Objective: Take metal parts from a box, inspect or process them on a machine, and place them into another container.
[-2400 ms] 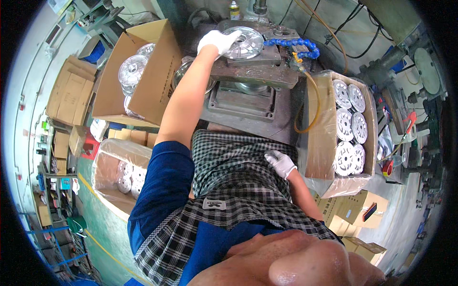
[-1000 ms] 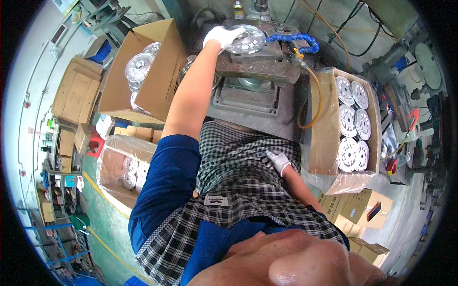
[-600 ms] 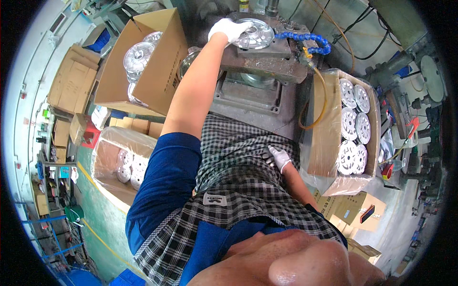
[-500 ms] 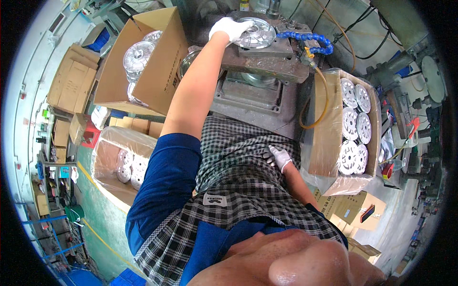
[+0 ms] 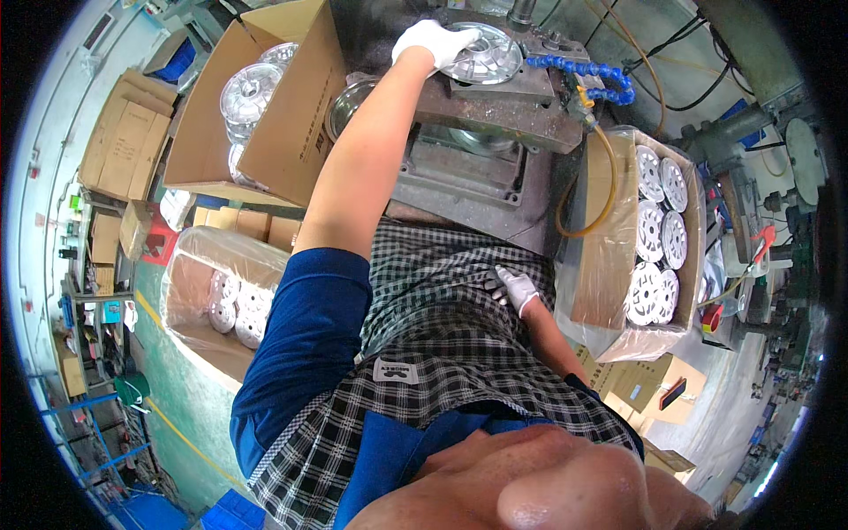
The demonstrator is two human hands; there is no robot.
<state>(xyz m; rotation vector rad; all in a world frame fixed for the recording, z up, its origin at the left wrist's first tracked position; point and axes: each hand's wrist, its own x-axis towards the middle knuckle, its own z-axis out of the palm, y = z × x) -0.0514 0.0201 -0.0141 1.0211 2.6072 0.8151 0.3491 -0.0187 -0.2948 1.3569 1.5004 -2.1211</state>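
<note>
Though matte-gloved, left hand (image 5: 431, 42) gripping-close on shiny, ribbed, round metal disc (image 5: 491, 58).

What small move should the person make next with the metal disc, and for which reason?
Perhaps press the metal disc lightly with the left hand to check its seating: that hand grips the disc's left rim above the metal block, but whether it sits flat cannot be told here. The right hand rests on the checked apron.

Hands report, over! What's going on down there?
Left hand holding metal disc by its edge. Right hand spread on checked apron. Blue segmented hose close beside the disc.
</note>
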